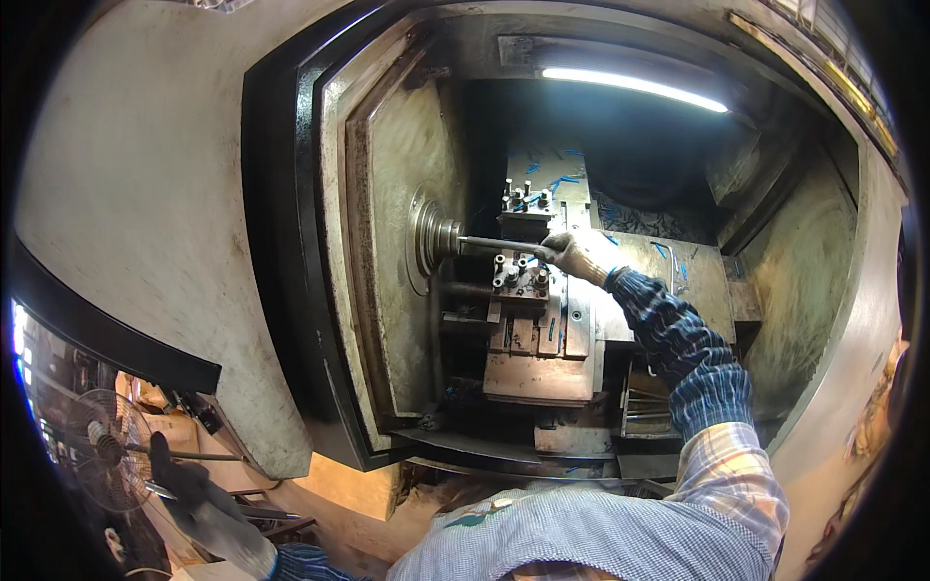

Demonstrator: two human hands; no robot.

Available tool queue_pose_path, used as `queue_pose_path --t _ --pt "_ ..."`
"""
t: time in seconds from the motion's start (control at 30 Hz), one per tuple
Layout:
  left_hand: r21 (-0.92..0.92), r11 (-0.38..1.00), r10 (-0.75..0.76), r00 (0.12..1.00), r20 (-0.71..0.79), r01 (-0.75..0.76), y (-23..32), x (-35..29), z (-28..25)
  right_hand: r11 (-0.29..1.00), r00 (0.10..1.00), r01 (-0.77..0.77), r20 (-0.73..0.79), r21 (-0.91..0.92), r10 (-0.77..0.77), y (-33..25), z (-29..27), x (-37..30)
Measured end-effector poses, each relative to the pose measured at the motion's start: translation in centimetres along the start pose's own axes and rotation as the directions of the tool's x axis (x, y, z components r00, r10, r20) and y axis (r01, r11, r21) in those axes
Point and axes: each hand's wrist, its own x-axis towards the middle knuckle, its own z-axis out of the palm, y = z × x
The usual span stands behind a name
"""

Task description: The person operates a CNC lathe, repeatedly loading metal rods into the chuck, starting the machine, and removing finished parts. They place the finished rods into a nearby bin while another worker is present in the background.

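Observation:
Inside a lathe, my right hand (573, 254), in a pale work glove with dark fingertips, is closed round the end of a grey metal rod (499, 244). The rod lies nearly level, its far end at the round spindle chuck (438, 240) on the left wall; whether it sits inside the chuck is too small to tell. Below it is a tool post (521, 281) with several bolts. Outside the machine at lower left, my left hand (205, 513), in a dark grey glove, is closed round a shiny metal rod (160, 491), which shows on both sides of it.
A second bolted tool post (526, 201) stands behind the first on the cross slide (538, 376). Blue shavings (562, 181) lie scattered about. A lamp (635, 87) glows overhead. The machine's door (281, 232) is on the left, and a fan (105, 447) stands beyond my left hand.

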Motion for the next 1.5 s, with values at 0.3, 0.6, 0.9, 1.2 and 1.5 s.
queue_pose_path --t 0.3,0.6,0.9,1.2,1.5 --pt "0.244 0.968 -0.012 0.976 -0.216 0.066 0.9 3.3 9.2 0.967 0.964 -0.074 0.267 0.243 0.007 2.6 1.0 5.8" --pt "-0.258 0.952 0.137 0.984 -0.117 -0.163 -4.1 5.0 6.3 0.977 0.986 0.137 0.117 -0.165 -0.118 -0.7 0.3 3.2" --pt "0.002 0.971 0.235 0.956 -0.176 -0.239 -2.9 4.3 6.8 0.998 0.99 -0.037 0.131 -0.057 0.044 6.0 1.0 3.1" --pt "-0.053 0.966 0.233 0.938 -0.255 -0.255 -3.8 4.3 6.9 0.969 0.995 0.087 -0.024 -0.23 -0.095 7.5 2.5 3.1" --pt "-0.378 0.923 -0.072 0.933 -0.353 -0.072 -3.5 5.5 5.7 0.974 0.996 -0.044 0.071 -0.221 0.061 4.8 1.0 2.5"
